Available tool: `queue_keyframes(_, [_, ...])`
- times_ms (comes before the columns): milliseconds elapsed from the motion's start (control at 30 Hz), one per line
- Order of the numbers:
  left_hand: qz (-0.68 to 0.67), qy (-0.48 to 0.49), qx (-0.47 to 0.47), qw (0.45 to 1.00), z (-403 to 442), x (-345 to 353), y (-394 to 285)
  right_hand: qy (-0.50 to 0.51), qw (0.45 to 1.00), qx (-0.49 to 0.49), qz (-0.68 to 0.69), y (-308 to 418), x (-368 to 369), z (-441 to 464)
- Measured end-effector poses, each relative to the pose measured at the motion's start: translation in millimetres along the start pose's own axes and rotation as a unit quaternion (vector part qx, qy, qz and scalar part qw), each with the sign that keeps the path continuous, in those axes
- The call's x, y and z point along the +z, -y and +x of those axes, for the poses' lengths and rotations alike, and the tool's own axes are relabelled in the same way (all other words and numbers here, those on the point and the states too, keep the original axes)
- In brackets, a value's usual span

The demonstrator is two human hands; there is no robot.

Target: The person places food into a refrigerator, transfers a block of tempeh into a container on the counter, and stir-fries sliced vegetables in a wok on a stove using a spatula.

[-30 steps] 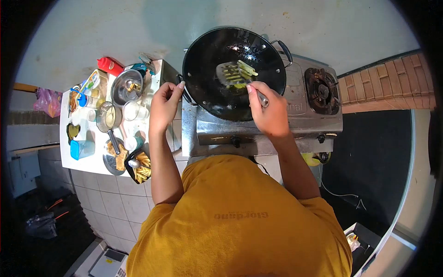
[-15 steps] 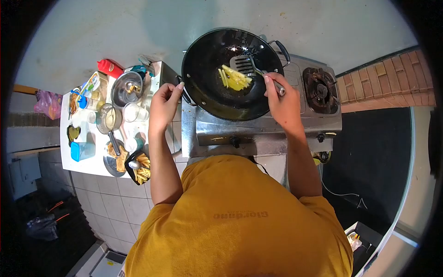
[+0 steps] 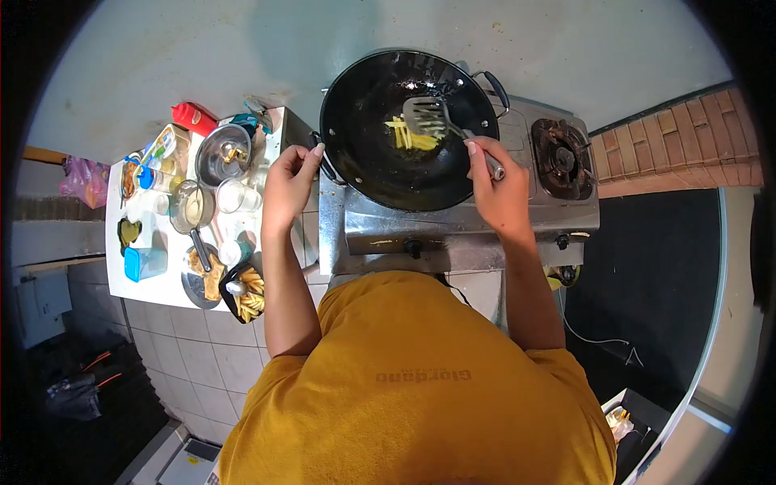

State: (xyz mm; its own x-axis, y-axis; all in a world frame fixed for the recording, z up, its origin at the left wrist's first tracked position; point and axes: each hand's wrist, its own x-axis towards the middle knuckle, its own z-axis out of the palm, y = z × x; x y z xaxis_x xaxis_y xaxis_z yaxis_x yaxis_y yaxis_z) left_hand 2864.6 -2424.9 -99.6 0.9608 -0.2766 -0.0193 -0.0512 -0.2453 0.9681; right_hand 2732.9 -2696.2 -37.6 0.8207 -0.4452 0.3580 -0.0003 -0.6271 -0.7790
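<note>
A black wok [image 3: 364, 162] rests on the left side of the gas stove. My left hand [image 3: 296, 174] is closed on the wok's left handle, thumb and fingers around it. With my right hand [image 3: 499, 184] I grip the handle of a slotted spatula [image 3: 427, 118], whose head is inside the wok. Pale yellow fries [image 3: 414, 139] lie in a small heap at the wok's bottom, in what looks like a little oil. The spatula's head is over the heap's upper right edge; whether it touches the fries, I cannot tell.
To the right is a second burner [image 3: 562, 159] on the steel stove [image 3: 477, 222]. On the left, a white table [image 3: 179, 297] bears a steel bowl [image 3: 223, 153], a saucepan [image 3: 191, 205], a red bottle [image 3: 192, 119], a black dish of fries [image 3: 249, 296] and a plate with bread-like pieces.
The spatula's head has shifted slightly and turned over the fries. The fries lie in a more compact heap. My left hand stays on the wok handle.
</note>
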Motion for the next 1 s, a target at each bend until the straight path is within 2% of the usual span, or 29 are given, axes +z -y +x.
queue_keyframes(67, [-0.001,-0.001,0.004,1.000,0.4,0.8,0.6,0.011,1.000,-0.001,0.012,-4.0,4.3,1.7])
queue_keyframes(133, [-0.009,0.004,-0.008,1.000,0.9,0.1,0.4,-0.012,0.999,-0.042,-0.008,-12.0,15.1,5.0])
queue_keyframes(267, [-0.001,0.006,-0.020,1.000,-2.9,-0.1,-9.1,-0.033,0.999,-0.037,-0.008,-5.6,16.3,9.5])
queue_keyframes(400, [-0.001,0.006,-0.003,1.000,-2.7,-0.1,-8.4,-0.013,0.999,-0.041,0.010,-11.7,16.4,11.2])
queue_keyframes(500, [0.008,0.003,-0.004,1.000,-1.3,0.7,-7.0,-0.040,0.996,-0.072,-0.040,-12.8,14.8,14.0])
queue_keyframes(667, [-0.006,0.001,0.008,1.000,-3.4,1.4,-10.4,0.002,1.000,-0.021,0.004,-13.5,12.5,9.3])
queue_keyframes(800, [-0.004,0.001,-0.013,1.000,-4.0,2.0,-10.4,-0.014,0.999,0.001,0.043,-5.1,10.5,10.6])
queue_keyframes(900, [-0.011,0.002,-0.004,1.000,-2.5,0.9,-5.6,-0.059,0.997,-0.044,-0.012,-13.2,10.8,13.5])
queue_keyframes(1000, [-0.008,0.001,0.004,1.000,-2.3,2.1,-4.4,-0.040,0.999,0.009,-0.031,-9.4,5.7,8.0])
